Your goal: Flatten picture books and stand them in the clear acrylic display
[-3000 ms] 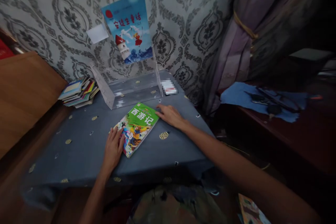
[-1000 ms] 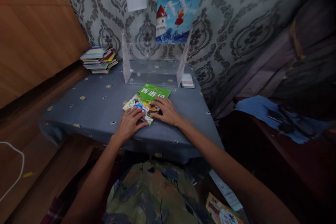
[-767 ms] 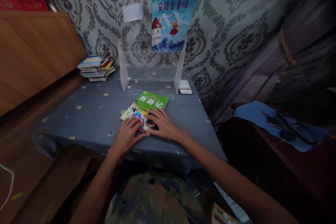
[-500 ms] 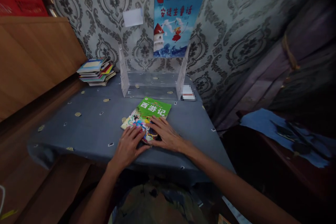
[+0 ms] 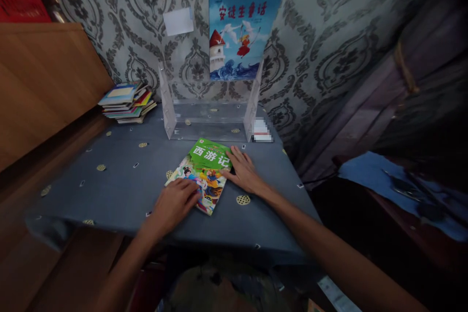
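A green picture book (image 5: 204, 168) lies flat on the grey-blue tablecloth (image 5: 120, 185). My left hand (image 5: 173, 204) rests on the book's near left corner with fingers stretched out. My right hand (image 5: 243, 173) lies flat at the book's right edge, fingers spread and touching the cover. Behind the book stands a clear acrylic stand (image 5: 210, 114), and a blue book (image 5: 241, 22) sits upright in it against the wall.
A stack of thin books (image 5: 124, 102) lies at the table's back left. A small white card (image 5: 261, 131) lies beside the stand. A wooden panel (image 5: 40, 87) is on the left; a dark side table with blue cloth (image 5: 380, 175) is on the right.
My right hand has slid from the middle of the cover to the book's right edge. My left hand stays at the near corner. The view has shifted slightly.
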A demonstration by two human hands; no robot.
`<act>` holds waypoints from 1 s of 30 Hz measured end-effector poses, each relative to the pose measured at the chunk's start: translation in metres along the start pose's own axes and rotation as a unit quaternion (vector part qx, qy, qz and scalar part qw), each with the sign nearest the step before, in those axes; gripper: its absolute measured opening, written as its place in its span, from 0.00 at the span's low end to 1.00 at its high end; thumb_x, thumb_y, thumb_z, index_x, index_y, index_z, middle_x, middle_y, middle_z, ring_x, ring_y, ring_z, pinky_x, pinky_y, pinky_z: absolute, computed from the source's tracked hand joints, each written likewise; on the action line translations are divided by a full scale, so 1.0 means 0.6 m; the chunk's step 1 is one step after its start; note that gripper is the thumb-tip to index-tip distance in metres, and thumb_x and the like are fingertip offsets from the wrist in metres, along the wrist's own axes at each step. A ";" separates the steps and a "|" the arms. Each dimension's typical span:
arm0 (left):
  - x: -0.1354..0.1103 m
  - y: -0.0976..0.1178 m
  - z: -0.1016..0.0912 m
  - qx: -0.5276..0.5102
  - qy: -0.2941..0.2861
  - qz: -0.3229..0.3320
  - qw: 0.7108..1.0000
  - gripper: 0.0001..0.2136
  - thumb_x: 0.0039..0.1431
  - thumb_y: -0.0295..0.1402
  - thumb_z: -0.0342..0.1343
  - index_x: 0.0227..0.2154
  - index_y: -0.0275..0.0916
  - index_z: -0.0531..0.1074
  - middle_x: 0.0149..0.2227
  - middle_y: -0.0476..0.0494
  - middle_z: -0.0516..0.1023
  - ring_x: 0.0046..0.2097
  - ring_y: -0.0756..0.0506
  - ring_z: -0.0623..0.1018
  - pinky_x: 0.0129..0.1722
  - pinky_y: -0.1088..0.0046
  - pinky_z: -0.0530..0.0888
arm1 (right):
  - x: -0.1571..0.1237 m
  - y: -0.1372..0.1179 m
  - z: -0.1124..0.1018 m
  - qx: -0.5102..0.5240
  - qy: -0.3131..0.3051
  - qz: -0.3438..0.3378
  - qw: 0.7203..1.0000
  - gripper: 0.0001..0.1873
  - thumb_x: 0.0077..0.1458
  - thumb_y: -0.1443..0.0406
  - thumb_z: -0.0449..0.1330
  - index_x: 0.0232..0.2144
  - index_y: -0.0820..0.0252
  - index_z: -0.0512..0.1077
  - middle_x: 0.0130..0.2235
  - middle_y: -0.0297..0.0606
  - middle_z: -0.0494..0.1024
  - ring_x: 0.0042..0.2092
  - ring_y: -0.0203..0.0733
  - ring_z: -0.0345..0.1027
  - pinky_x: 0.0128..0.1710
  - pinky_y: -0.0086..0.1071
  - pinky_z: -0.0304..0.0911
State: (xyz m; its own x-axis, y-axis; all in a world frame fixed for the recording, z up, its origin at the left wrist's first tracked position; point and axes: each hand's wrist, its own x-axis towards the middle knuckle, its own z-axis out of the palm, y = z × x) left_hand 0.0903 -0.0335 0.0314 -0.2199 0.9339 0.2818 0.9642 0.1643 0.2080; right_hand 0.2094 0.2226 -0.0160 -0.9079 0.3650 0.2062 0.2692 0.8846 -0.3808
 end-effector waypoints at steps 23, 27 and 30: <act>0.208 -0.141 0.118 -0.064 0.033 -0.021 0.997 0.20 0.68 0.37 0.48 0.60 0.41 0.70 0.65 0.39 0.70 0.67 0.41 0.67 0.66 0.57 0.66 | -0.062 -0.111 -0.002 0.033 -0.083 -0.124 0.988 0.43 0.59 0.45 0.59 0.68 0.62 0.60 0.71 0.59 0.52 0.73 0.62 0.39 0.70 0.61 0.40; 0.207 -0.141 0.120 -0.080 0.031 -0.039 0.996 0.20 0.68 0.39 0.48 0.60 0.44 0.70 0.66 0.41 0.68 0.68 0.42 0.66 0.66 0.57 0.66 | -0.050 -0.074 0.039 -0.019 -0.027 -0.201 0.979 0.43 0.58 0.46 0.62 0.68 0.56 0.58 0.69 0.60 0.57 0.71 0.67 0.48 0.66 0.64 0.50; 0.206 -0.141 0.117 -0.087 0.019 -0.061 0.994 0.22 0.68 0.41 0.48 0.61 0.43 0.70 0.69 0.40 0.64 0.69 0.39 0.63 0.67 0.56 0.64 | -0.040 -0.051 0.078 -0.071 0.048 -0.227 0.970 0.29 0.64 0.55 0.59 0.65 0.49 0.62 0.67 0.52 0.64 0.68 0.61 0.58 0.65 0.59 0.56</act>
State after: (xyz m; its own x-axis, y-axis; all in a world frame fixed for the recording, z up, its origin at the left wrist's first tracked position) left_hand -0.0079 0.0902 -0.0172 -0.3415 0.8975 0.2791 0.8907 0.2143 0.4009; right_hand 0.2079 0.1730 -0.0517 -0.9108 -0.0519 0.4096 -0.1037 0.9890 -0.1053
